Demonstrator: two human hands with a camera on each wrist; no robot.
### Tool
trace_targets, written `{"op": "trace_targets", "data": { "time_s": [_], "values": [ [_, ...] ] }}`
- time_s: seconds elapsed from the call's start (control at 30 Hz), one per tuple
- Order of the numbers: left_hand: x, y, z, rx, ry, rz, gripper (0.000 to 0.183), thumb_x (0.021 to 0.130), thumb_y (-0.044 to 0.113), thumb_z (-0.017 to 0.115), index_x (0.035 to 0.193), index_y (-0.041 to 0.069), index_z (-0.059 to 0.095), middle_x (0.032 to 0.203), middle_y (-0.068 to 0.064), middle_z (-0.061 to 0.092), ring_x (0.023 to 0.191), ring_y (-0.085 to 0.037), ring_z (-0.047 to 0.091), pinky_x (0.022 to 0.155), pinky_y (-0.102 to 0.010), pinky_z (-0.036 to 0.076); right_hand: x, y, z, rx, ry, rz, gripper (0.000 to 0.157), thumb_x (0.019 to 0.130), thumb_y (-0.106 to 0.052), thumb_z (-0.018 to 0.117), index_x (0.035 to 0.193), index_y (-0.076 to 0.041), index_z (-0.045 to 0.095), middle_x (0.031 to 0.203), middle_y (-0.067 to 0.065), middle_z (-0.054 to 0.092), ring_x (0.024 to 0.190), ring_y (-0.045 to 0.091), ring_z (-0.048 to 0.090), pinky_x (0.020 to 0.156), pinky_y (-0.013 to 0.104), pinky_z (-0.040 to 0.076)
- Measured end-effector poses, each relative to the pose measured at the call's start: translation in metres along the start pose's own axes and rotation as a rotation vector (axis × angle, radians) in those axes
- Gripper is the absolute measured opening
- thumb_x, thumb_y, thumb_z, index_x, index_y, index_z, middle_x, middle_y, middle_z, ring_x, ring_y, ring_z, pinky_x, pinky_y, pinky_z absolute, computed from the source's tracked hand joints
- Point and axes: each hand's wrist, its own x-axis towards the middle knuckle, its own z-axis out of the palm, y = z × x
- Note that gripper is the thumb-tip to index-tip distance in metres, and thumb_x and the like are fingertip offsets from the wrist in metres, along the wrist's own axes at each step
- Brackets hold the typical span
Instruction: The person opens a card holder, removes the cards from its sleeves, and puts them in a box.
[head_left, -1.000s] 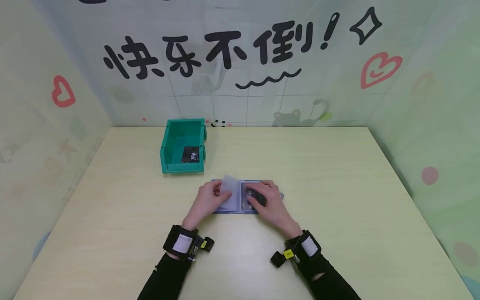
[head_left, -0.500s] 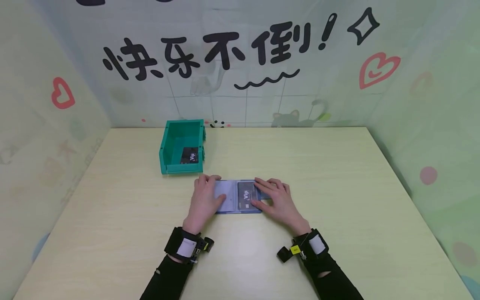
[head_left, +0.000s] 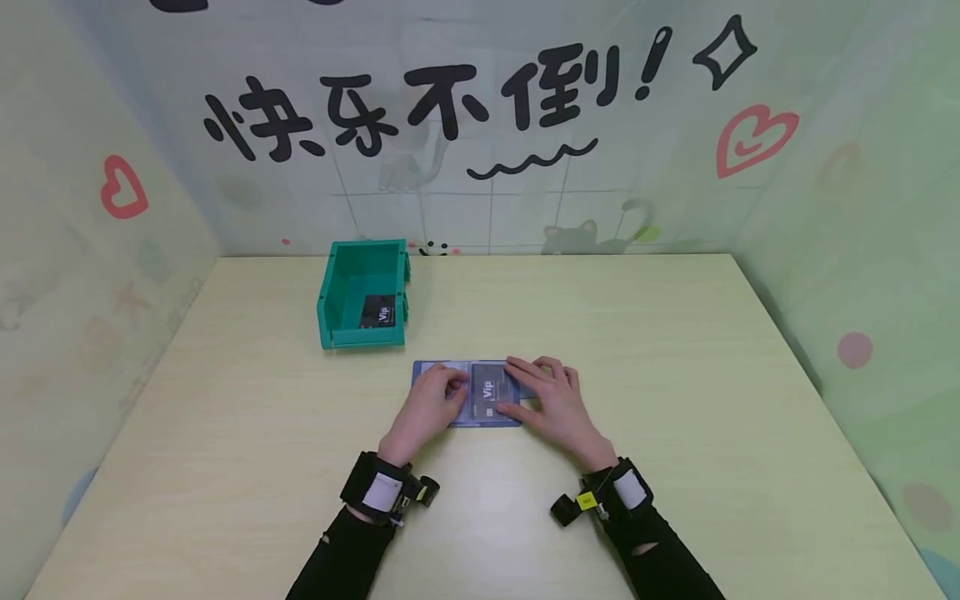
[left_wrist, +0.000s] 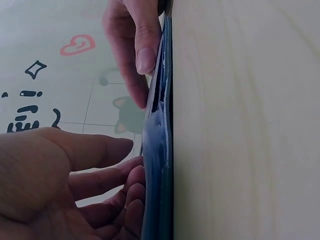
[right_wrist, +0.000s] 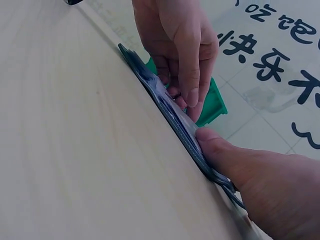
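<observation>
An opened blue card holder (head_left: pixel 464 423) with clear plastic sleeves lies flat on the table. A dark card (head_left: pixel 488 392) marked "Vip" sits inside its right-hand sleeve. My left hand (head_left: pixel 431 408) is over the left half, its fingertips touching the sleeves by the middle fold; in the left wrist view the thumb stands apart from the fingers with nothing between. My right hand (head_left: pixel 553 406) rests on the right edge, thumb (right_wrist: pixel 215 145) pressing the sleeve's near side and fingers spread toward the far side. Part of the closing flap (head_left: pixel 529 391) shows beneath that hand.
Behind and left of the holder stands a green plastic bin (head_left: pixel 362 337), with a black "Vip" card (head_left: pixel 377 311) inside. The pale wooden table (head_left: pixel 675 400) meets a printed backdrop (head_left: pixel 660 183) at the back and sides.
A lifted sleeve page now lies flat. The left hand moved out to the holder's left edge, then back in to the fold. The right hand shifted right, uncovering the card.
</observation>
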Motion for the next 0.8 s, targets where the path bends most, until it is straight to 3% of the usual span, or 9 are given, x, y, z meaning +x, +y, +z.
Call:
{"op": "trace_targets", "data": {
  "time_s": [0.27, 0.63, 0.8],
  "values": [
    [0.0045, -0.0017, -0.0008, -0.043, -0.017, -0.02, 0.017, 0.091, 0.01, 0.062, 0.102, -0.002, 0.069, 0.086, -0.007, 0.06, 0.078, -0.019, 0.052, 0.07, -0.036, 0.048, 0.0015, -0.0023, 0.002, -0.045, -0.013, 0.002, 0.067, 0.082, -0.057, 0.064, 0.136, -0.019, 0.056, 0.141, -0.001, 0.05, 0.118, 0.027, 0.035, 0.091, 0.05, 0.028],
    [0.0096, -0.0051, 0.0035, -0.079, 0.026, -0.011, 0.018, 0.09, 0.009, 0.064, 0.074, 0.003, 0.066, 0.066, -0.003, 0.056, 0.06, -0.016, 0.049, 0.056, -0.03, 0.04, 0.0021, -0.0064, 0.0008, -0.069, -0.029, -0.016, 0.063, 0.083, -0.053, 0.064, 0.136, -0.02, 0.056, 0.141, 0.003, 0.048, 0.118, 0.03, 0.033, 0.09, 0.052, 0.028],
    [0.01, -0.0058, 0.0019, -0.086, 0.018, -0.049, 0.016, 0.09, 0.009, 0.063, 0.075, 0.003, 0.067, 0.067, -0.003, 0.058, 0.06, -0.016, 0.051, 0.055, -0.029, 0.042, 0.0018, -0.005, 0.0013, -0.073, -0.038, -0.011, 0.064, 0.083, -0.055, 0.063, 0.137, -0.02, 0.055, 0.142, 0.002, 0.047, 0.119, 0.029, 0.033, 0.09, 0.051, 0.028]
  ]
}}
